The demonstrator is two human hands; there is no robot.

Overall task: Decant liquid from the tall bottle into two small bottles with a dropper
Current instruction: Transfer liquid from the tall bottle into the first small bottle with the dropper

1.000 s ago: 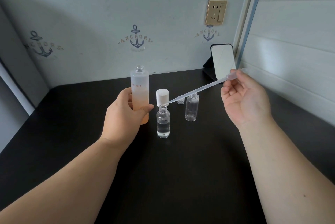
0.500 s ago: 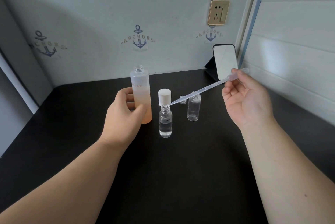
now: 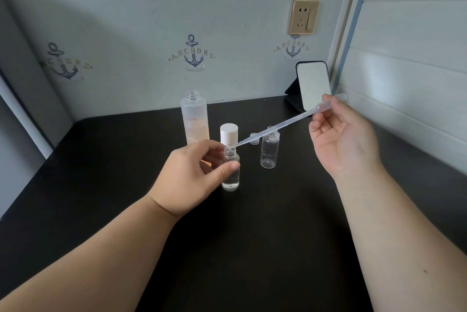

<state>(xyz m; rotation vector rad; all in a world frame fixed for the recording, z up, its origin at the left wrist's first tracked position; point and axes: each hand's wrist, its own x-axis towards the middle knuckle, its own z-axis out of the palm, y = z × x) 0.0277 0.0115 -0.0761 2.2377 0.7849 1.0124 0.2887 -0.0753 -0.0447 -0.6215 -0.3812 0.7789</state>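
Left hand (image 3: 194, 172) has let go of the tall bottle (image 3: 195, 122) and now pinches the near small bottle (image 3: 231, 168) mid-worktop, steadying it while the right hand (image 3: 346, 139) holds the dropper (image 3: 278, 127), tip at its neck

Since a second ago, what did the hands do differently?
The left hand let go of the tall bottle and moved right to hold the small bottle with liquid in it between thumb and fingers. The right hand still pinches the dropper, its tip still at that small bottle's mouth. The tall bottle, the white cap and the empty small bottle stayed put.
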